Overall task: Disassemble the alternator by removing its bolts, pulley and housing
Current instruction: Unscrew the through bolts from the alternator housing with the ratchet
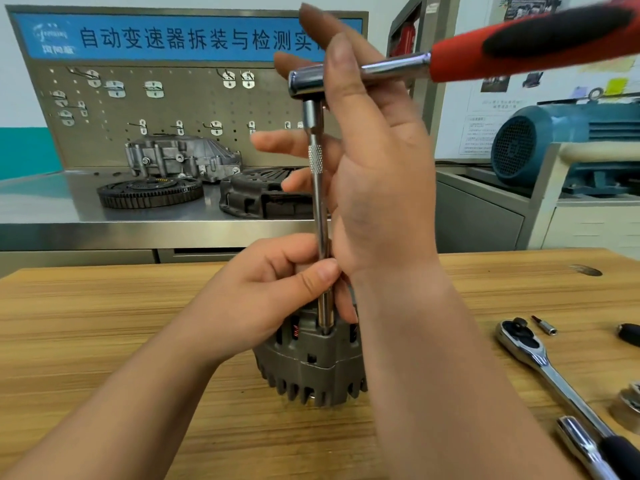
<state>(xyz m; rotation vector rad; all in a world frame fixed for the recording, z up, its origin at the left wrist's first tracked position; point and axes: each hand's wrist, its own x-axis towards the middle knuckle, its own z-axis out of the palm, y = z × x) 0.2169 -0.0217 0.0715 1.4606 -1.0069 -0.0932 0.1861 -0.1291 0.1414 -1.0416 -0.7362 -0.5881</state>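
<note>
The grey alternator (311, 362) stands upright on the wooden table (104, 323). A long chrome extension bar (320, 209) rises straight up from a bolt hole at its top edge. A ratchet head (306, 81) with a red and black handle (519, 46) sits on top of the bar, the handle pointing right. My left hand (263, 292) grips the lower part of the bar just above the alternator. My right hand (374, 188) is upright beside the bar with straight, spread fingers, its thumb lying across the ratchet's chrome shank. The bolt itself is hidden.
A second chrome ratchet (540, 362), a small bit (545, 325) and a socket (628, 403) lie on the table at the right. Behind, a steel bench carries a flywheel (149, 194), a clutch cover (263, 195) and a gearbox housing (180, 157). A blue motor (554, 140) stands at the right.
</note>
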